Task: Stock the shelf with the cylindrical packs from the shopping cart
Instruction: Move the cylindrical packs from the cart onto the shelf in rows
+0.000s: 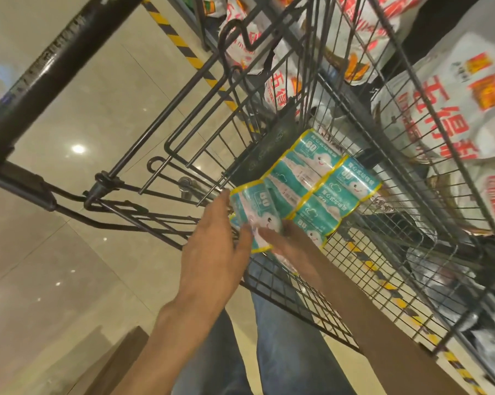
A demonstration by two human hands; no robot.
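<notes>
Teal, yellow-edged cylindrical packs (317, 181) lie clustered inside the wire shopping cart (411, 195). Left hand (214, 252) and right hand (283, 246) together clasp the nearest pack (254, 215), fingers curled around it.

Warm, dim indoor light; ceiling-lamp glare spots on glossy floor (78, 149). Wide-angle bending at edges. Motion blur on hands and sacks (454, 89); soft focus overall.

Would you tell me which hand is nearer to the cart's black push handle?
Left. The left hand is on the teal pack, the side toward the push handle; the right hand grips it from farther away.
</notes>
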